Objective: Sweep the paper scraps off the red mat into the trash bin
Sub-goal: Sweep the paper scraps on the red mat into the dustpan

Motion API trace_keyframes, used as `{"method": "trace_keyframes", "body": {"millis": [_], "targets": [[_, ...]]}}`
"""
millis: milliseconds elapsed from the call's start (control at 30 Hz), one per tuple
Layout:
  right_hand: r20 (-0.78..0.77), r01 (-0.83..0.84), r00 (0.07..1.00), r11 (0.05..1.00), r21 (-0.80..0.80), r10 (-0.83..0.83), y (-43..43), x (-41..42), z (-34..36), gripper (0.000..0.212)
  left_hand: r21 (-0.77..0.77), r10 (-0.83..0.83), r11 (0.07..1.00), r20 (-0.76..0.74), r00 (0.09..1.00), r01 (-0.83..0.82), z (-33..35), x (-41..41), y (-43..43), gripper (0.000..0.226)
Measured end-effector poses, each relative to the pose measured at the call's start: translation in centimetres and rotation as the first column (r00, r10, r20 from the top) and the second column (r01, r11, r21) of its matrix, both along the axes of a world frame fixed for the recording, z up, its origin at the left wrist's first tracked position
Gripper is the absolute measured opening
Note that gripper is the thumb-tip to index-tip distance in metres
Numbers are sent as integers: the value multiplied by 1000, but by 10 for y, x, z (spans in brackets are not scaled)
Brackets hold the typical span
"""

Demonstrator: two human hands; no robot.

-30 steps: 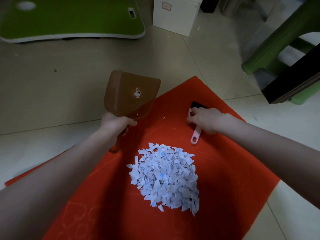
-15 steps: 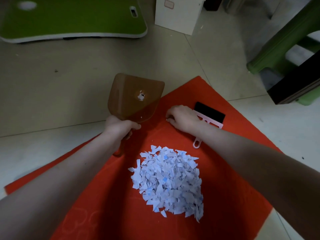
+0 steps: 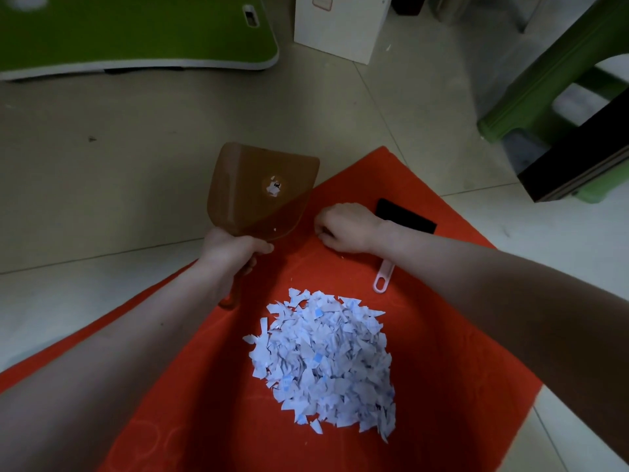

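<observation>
The paper scraps (image 3: 323, 362) lie heaped in one pile on the near half of the red mat (image 3: 459, 318). They are nearer than both grips, between the two forearms, and touched by neither. Just past the pile's far right edge, a hand brush (image 3: 383, 281) lies on the mat. Its pink handle points toward the pile, the right forearm crosses its middle, and its black bristles show beyond the wrist. The left grip (image 3: 235, 250) is curled round the handle of a brown dustpan (image 3: 262, 192), whose pan reaches out past the mat's far left edge over the tiled floor (image 3: 136, 165). The right grip (image 3: 343, 228) sits knuckles-up just beside the pan, well beyond the pile. Its fingers are curled down to the mat, and I cannot tell whether they pinch anything. Farther off stand a white box (image 3: 340, 25), a green-topped low table (image 3: 136, 28) and a green stool (image 3: 544, 80).
</observation>
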State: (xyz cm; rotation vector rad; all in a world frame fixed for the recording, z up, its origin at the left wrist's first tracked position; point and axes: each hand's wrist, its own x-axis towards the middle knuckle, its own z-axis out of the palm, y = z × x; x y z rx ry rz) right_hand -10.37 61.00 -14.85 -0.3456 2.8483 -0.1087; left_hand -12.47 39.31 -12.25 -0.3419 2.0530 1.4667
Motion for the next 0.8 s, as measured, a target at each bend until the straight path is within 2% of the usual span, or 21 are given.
{"method": "trace_keyframes", "body": {"millis": [133, 200, 333, 400, 500, 633, 800], "targets": [[-80, -16, 996, 996, 93, 24, -2, 8, -10, 25, -4, 12, 1000, 2, 1000, -12, 0, 0, -1, 23], [-86, 14, 996, 996, 89, -7, -3, 11, -16, 27, 4, 11, 1000, 4, 1000, -11, 1, 1, -1, 22], [3, 222, 975, 971, -86, -223, 1, 4, -19, 23, 23, 3, 1000, 2, 1000, -3, 5, 5, 0, 21], [72, 270, 962, 952, -144, -262, 6, 0, -17, 19, 21, 7, 1000, -7, 1000, -7, 7, 6, -1, 22], [98, 227, 972, 956, -188, -212, 12, 1, -14, 14, 15, 20, 1000, -16, 1000, -20, 10, 6, -2, 24], [5, 108, 994, 976, -190, -109, 9, 10, -11, 18, 12, 23, 1000, -13, 1000, -23, 12, 7, -4, 23], [-44, 49, 997, 983, -174, -57, 7, 14, -11, 20, 7, 10, 1000, -2, 1000, -10, 12, 8, -6, 23]]}}
